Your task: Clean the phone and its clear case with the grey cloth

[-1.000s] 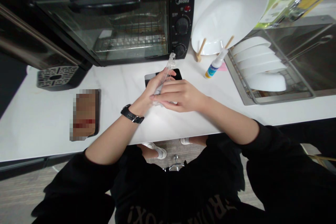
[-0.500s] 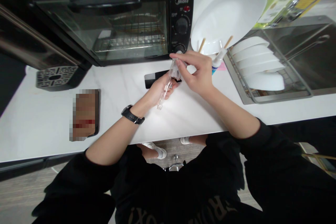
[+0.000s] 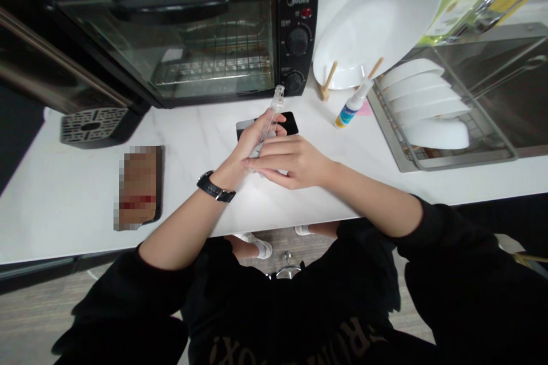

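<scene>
Currently: left hand gripping clear spray bottle, nozzle tilted up toward toaster oven. Right hand fingers extended, laid flat over bottle's lower end; grip there not discernible. Both above white counter, just in front of black phone. Small white bottle lying nearby beside dish rack.
</scene>
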Action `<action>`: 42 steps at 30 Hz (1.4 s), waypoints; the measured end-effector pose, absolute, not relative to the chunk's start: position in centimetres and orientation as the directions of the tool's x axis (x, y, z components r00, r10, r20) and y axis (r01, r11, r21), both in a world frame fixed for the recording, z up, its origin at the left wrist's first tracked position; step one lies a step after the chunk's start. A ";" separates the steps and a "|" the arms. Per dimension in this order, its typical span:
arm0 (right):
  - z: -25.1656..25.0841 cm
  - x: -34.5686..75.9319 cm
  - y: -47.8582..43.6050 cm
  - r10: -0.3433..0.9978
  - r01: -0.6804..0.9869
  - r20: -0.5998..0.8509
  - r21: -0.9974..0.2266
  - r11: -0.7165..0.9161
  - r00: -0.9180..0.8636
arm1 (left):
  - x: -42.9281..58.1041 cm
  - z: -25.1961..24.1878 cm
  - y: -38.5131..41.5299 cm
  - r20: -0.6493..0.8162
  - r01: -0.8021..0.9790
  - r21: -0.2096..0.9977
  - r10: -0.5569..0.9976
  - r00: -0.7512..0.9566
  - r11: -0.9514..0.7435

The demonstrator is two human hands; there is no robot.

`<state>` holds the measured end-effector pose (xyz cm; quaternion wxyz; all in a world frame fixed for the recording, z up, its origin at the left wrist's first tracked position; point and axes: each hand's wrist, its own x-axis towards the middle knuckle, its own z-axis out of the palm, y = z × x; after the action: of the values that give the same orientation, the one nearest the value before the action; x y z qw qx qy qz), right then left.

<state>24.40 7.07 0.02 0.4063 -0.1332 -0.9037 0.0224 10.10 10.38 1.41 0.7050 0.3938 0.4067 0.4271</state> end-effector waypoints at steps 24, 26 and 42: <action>0.7 27.7 11.5 0.551 0.406 0.810 -0.444 0.799 -0.198 | 10.5 1.8 10.2 -0.429 -0.145 0.800 0.724 0.541 0.582; 0.6 27.3 11.1 0.517 0.387 0.809 -0.398 0.832 -0.279 | 10.5 1.7 10.3 -0.467 -0.152 0.775 0.718 0.516 0.613; 0.1 25.6 8.4 0.247 0.246 0.694 -0.103 0.964 -0.677 | 9.9 0.1 11.0 -0.250 -0.273 0.895 0.903 0.350 0.354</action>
<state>25.58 8.36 0.05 0.3790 -0.1344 -0.9156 0.0007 9.90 10.97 0.12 0.7200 0.3955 0.3980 0.4085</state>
